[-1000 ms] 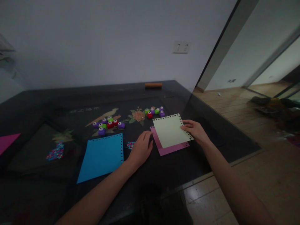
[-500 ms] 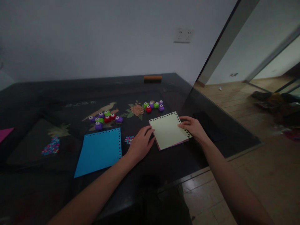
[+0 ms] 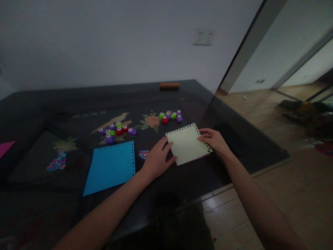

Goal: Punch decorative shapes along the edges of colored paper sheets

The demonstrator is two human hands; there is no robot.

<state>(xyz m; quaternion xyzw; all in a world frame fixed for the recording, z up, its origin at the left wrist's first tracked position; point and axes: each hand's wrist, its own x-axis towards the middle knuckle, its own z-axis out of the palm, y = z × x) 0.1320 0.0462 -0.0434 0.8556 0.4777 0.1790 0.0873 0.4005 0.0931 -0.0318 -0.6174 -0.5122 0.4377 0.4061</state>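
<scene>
A pale yellow paper sheet [image 3: 189, 147] with small punched holes along two edges lies on the dark table, a pinkish layer peeking out beneath it. My right hand [image 3: 213, 140] grips its right edge, thumb on top and fingers at the side. Against the left edge rests my left hand [image 3: 158, 159], its fingers spread and the thumb touching the lower corner. A blue paper sheet [image 3: 111, 168] with similar holes is left of my left hand. Small pink, blue and white beads [image 3: 143, 154] lie between that sheet and the hand, partly hidden.
Several purple, green and red one-eyed pieces [image 3: 119, 131] sit behind the blue sheet, with a second group [image 3: 170, 116] farther right. More beads [image 3: 57, 162] and a pink sheet [image 3: 6, 148] are at the left. An orange-brown bar [image 3: 169, 85] lies near the wall.
My left thumb has spread down from the other fingers to the sheet's lower left corner. The pink layer at the sheet's left edge shows less. My right hand keeps its hold.
</scene>
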